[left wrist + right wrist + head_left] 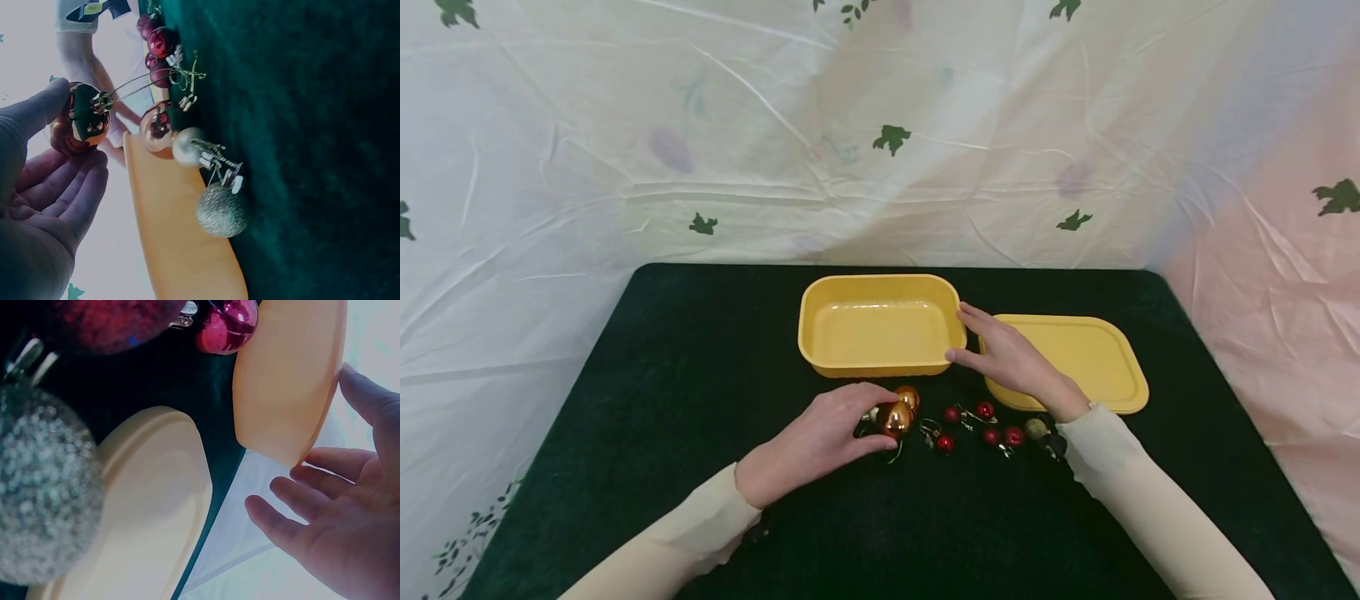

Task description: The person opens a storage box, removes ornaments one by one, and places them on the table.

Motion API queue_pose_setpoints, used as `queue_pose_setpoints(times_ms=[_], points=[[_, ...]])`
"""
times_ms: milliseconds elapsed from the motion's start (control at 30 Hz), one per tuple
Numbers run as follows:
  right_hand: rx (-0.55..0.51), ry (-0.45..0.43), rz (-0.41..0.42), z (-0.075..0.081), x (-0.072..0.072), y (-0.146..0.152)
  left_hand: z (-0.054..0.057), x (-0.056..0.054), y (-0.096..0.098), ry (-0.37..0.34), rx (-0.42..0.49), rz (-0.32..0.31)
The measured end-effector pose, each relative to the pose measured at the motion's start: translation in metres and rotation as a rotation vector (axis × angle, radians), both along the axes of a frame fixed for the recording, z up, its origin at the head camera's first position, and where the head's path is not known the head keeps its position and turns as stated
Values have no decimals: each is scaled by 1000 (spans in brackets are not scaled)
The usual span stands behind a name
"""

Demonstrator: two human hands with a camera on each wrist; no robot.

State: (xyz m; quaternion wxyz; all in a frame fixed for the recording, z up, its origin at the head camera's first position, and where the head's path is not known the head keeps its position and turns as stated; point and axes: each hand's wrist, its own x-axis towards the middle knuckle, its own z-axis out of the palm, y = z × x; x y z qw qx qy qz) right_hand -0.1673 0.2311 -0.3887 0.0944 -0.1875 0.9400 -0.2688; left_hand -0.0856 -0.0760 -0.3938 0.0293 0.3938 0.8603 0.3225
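Observation:
My left hand (823,437) pinches a shiny copper Christmas bauble (80,122) between thumb and fingers, with its gold string loop sticking out. In the left wrist view it is lifted off the table. Just beyond it lie a second copper bauble (157,130), a smooth silver bauble (187,147) and a glittery silver bauble (222,210). My right hand (1011,354) has its fingers spread and nearly straight, with thumb and fingertips at the right end of a yellow box (880,369). The box stands without its lid and holds nothing.
The yellow lid (1086,354) lies flat right of the box, partly under my right forearm. Several small red baubles (991,436) are scattered before it, with a glittery pale bauble (1036,428) near my right wrist. A dark green cloth (647,400) covers the table; a patterned curtain hangs behind.

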Motion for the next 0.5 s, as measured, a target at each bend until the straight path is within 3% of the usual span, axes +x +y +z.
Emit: queue_pose_setpoints(times_ms=[500], points=[[11, -2, -7, 1, -1, -1, -12, 0, 3, -11, -72, -70]])
